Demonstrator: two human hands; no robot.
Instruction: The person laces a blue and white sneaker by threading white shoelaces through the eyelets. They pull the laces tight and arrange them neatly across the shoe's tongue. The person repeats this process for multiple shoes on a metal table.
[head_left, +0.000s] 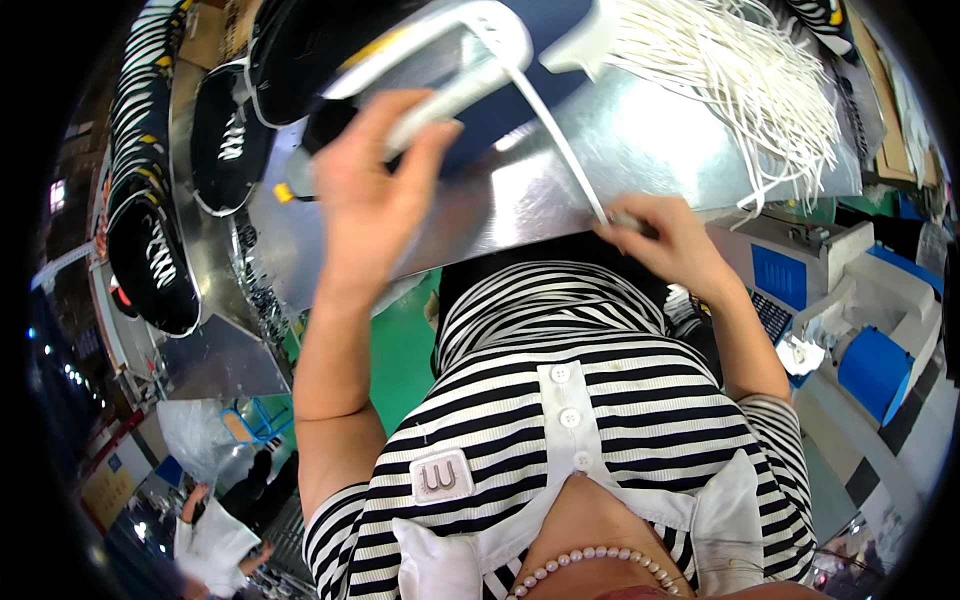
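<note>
White lace stretched between a white-edged shoe and the right hand.
The left hand (372, 190), blurred, has its fingers closed around the edge of the white-edged shoe (465, 85) above the metal desk (660, 150); the right hand (675, 240) pinches the lower end of the white lace (558, 138) near the desk's front edge. Loose laces (740, 90) lie heaped to the right.

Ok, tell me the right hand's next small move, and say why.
Probably a gentle draw of the right hand toward the body, to check the tension: it pinches the lower end of the white lace, which runs straight up to the blurred white piece, and the left hand grips that piece, so it should hold against a light pull.
</note>
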